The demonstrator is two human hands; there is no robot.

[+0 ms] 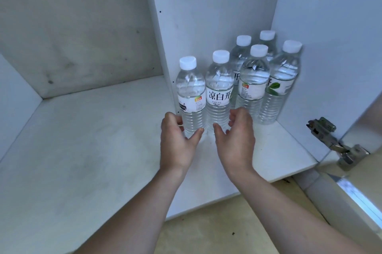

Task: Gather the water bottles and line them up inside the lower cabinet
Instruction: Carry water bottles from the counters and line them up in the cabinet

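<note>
Clear bottles (219,88) with white caps, white cabinet (217,5), tan floor (217,222).

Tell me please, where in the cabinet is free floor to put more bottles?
Free: the wide cabinet floor left of the left hand, out to the left wall, and the front strip right of the right hand. Crowded: the back right corner, where six bottles stand close together.

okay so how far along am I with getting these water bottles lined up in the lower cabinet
Mostly done, it seems. Six capped bottles stand upright on the cabinet floor, four grouped by the right wall. In hand: your left hand grips the base of the leftmost bottle, and your right hand cups loosely round the bottle beside it. Left: release these two and perhaps straighten the rows. Bottles outside the cabinet can't be seen.
</note>
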